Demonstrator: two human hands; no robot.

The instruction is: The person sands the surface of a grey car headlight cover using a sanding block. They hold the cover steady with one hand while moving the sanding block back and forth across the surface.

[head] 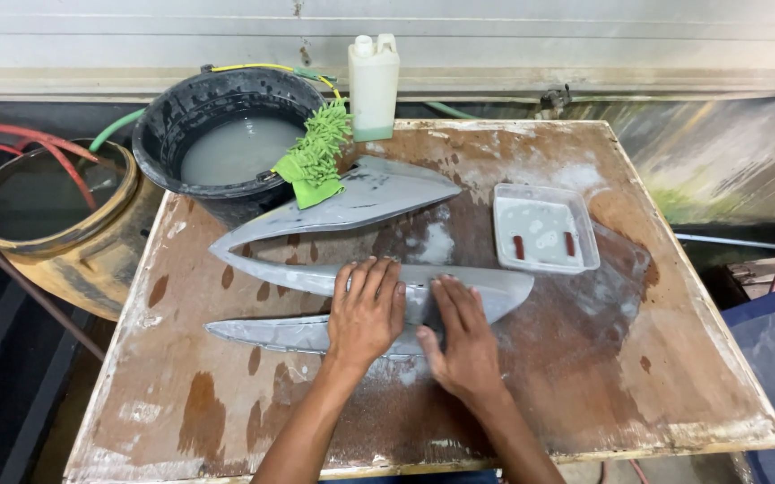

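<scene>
Pressing flat with fingers extended and only slightly spread, the left hand (366, 312) lies palm down on a long grey pointed panel (495, 289) in the middle of the wet, stained wooden table (638, 376). The right hand (466, 339) rests just beside it, fingers straight and close together, thumb out toward the left hand; neither hand grips anything. A narrower grey strip (262, 333) pokes out to the left from under the left hand. Beyond the fingers lies a second grey curved panel (369, 199), and to the right a shallow clear tray (544, 229). At the table's far edge stand a black bucket (226, 125) of cloudy water with a green mitt (317, 154) draped over its rim, and a white jug (374, 85).
</scene>
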